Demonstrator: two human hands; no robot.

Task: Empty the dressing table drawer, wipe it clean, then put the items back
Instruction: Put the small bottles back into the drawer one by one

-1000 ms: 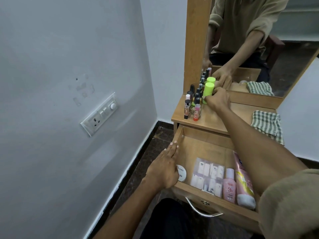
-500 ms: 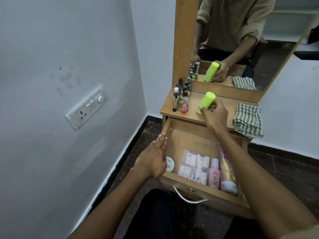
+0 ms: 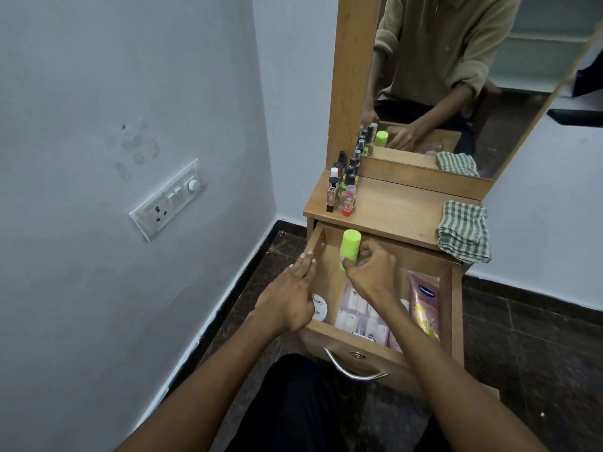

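Already gripped upright in the right hand [image 3: 368,272], the lime-green plastic cylinder bottle [image 3: 349,247] hangs above the open wooden drawer's [image 3: 359,345] back-left corner (left hand [image 3: 290,298] rests flat on the side wall).

The drawer [image 3: 455,308] has bare floor at the back (front crowded by sachets [image 3: 354,313] and tube [image 3: 424,305]).
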